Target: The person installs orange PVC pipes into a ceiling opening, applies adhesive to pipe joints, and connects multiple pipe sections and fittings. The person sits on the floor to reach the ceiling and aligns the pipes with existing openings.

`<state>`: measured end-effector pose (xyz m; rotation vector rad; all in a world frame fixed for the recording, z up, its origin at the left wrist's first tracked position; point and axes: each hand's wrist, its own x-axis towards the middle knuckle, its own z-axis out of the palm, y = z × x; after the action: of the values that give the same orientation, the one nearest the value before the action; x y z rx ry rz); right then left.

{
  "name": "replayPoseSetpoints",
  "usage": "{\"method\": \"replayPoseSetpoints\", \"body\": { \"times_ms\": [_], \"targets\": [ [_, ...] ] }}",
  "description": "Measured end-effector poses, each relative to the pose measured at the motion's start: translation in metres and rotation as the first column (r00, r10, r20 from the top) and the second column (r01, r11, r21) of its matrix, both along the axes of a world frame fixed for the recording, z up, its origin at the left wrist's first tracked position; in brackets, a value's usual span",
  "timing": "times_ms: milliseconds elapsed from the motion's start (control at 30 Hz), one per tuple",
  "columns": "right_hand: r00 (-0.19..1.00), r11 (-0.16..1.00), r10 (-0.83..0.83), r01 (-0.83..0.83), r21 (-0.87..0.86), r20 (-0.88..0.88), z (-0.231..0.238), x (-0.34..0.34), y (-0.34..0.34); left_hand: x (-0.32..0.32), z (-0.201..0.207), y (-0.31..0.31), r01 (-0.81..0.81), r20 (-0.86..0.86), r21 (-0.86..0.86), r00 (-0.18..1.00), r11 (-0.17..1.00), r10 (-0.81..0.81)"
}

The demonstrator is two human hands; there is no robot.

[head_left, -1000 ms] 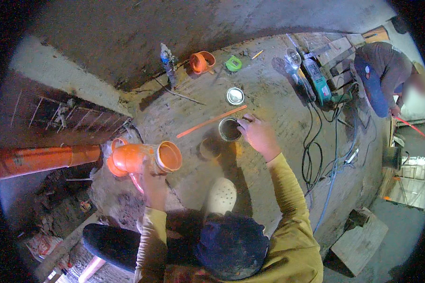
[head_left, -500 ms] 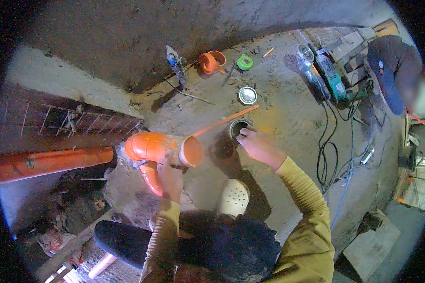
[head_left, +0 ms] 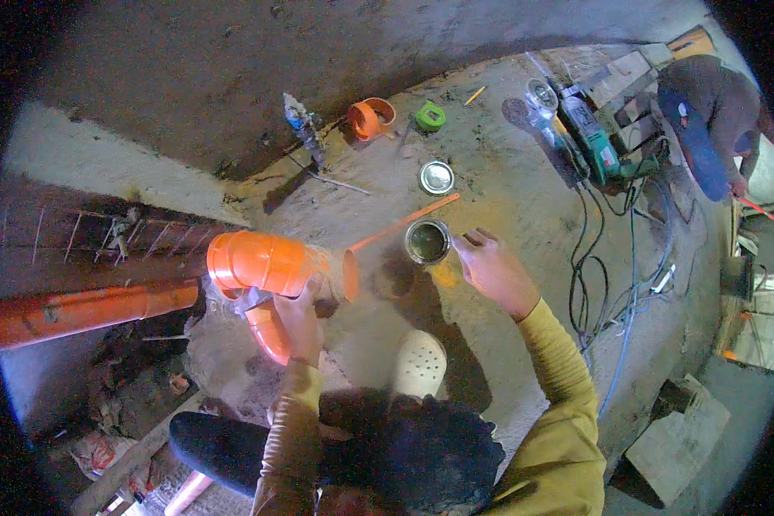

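Your left hand is clamped around the glossy orange plastic branched pipe fitting, in front of you on the left, its wide mouth turned rightward. Your right hand is at the round, open, silver metal can on the grey concrete floor; its fingertips bunch by the can's right rim, and I cannot tell whether they grip it. Beyond the can lie 1 thin orange strip and 1 round, shiny metal lid.
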<state>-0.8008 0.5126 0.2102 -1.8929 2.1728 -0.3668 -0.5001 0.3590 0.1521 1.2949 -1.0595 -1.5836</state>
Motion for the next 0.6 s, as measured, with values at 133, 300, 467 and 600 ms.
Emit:
{"method": "replayPoseSetpoints", "body": {
  "times_ms": [133, 300, 467, 600],
  "targets": [
    [0.941, 0.972, -0.175, 0.212, -0.1, 0.289, 0.003, -0.002, 0.02, -0.017, 0.003, -0.006, 0.046, -0.124, 0.013, 0.991, 0.999, -0.044],
    [0.885, 0.921, -0.063, 0.23, -0.315, 0.461, 0.004, 0.021, 0.027, -0.029, -0.003, -0.018, 0.055, -0.192, 0.027, 0.98, 0.998, -0.048],
    [0.928, 0.934, 0.041, 0.096, -0.344, 0.371, 0.002, 0.045, -0.004, -0.032, 0.006, -0.013, 0.104, -0.201, 0.072, 0.976, 0.992, -0.088],
    [0.922, 0.988, 0.025, 0.035, -0.149, 0.386, -0.002, 0.049, -0.01, -0.023, 0.02, -0.012, 0.086, -0.14, 0.0, 0.987, 0.996, -0.085]
  ]
}}
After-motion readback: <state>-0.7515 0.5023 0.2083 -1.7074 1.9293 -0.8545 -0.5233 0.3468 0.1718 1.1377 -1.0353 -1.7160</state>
